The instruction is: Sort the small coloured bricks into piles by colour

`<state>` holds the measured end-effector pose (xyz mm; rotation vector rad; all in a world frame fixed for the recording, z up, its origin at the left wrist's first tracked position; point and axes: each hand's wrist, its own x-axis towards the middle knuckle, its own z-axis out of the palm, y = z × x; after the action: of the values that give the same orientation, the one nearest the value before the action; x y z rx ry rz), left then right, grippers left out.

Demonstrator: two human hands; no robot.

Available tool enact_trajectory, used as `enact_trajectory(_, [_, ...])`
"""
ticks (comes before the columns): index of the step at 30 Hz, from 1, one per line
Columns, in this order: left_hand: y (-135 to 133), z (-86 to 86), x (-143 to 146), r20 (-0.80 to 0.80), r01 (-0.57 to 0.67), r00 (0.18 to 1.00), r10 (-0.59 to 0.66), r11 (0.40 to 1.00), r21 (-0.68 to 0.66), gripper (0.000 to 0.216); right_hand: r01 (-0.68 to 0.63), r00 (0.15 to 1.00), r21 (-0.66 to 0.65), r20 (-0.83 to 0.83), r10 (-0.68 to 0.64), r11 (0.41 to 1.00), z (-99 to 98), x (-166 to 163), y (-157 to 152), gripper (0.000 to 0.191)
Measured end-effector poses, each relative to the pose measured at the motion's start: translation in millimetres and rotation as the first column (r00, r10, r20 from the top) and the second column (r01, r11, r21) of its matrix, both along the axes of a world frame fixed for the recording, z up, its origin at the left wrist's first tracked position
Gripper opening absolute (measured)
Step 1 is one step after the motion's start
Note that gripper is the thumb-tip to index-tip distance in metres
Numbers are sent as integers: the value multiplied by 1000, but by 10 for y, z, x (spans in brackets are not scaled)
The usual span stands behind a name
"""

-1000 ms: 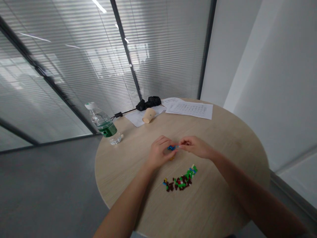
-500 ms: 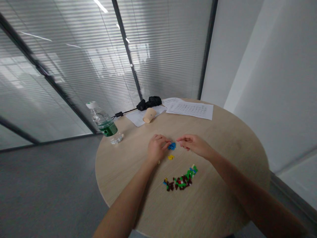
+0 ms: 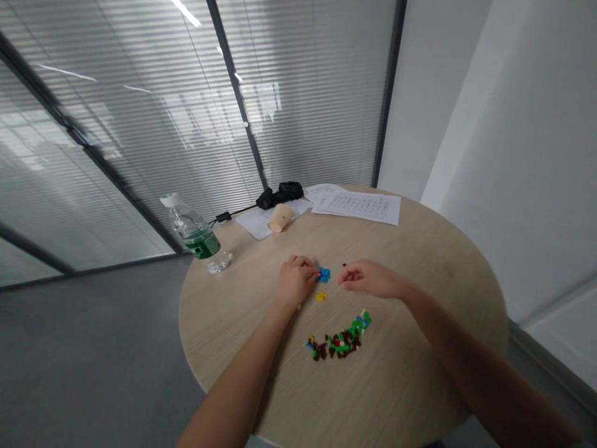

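Note:
My left hand (image 3: 297,281) rests on the table with its fingers bent and closed together. Its fingertips touch the left side of a small pile of blue toy bricks (image 3: 324,274); whether a piece is pinched there is hidden. Right of that pile, my right hand (image 3: 367,278) hovers with loosely curled, parted fingers and nothing visible in them. A tiny dark brown piece (image 3: 344,265) shows just beyond its fingertips. Several yellow bricks (image 3: 321,297) lie just below the blue ones. Closer to me spreads a curved row of brown, green and red bricks (image 3: 342,341).
The round wooden table (image 3: 420,373) has a water bottle (image 3: 203,242) at its left edge. Toward the back are a tipped paper cup (image 3: 280,218), a black bundled item (image 3: 290,190) with a cable, and printed sheets (image 3: 361,207). Glass with blinds stands behind.
My right hand has drawn slightly right and down, and its outstretched fingers have curled. The tiny dark piece now shows beyond it. My left hand has barely moved beside the blue bricks.

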<state>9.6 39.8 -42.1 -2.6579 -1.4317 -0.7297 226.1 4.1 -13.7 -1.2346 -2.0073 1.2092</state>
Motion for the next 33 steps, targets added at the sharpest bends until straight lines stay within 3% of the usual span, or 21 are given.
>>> enact_trajectory(5, [-17,27,-17,30,-13,999,12,999,33,14,-207,940,-100,255,226,973,26,182,-15,17])
enact_trajectory(9, [-76,108,-21,79,-10,997,6,998,54,14,-262,879,-154,369,302,953,34,230,-29,21])
enact_trajectory(19, [-140,120,28,117,55,991,-60,998,44,12,-287,868,-148,378,323,946,3,212,-23,30])
enact_trajectory(25, [-172,139,49,146,82,986,-84,996,23,12,-308,862,-175,365,352,935,-31,187,-2,15])
enact_trajectory(29, [-189,156,75,207,120,972,-113,992,-25,12,-298,885,-74,351,305,952,6,192,1,13])
enact_trajectory(33, [-214,168,130,320,189,936,-145,975,-113,17,-159,975,217,191,117,963,90,137,-16,15])
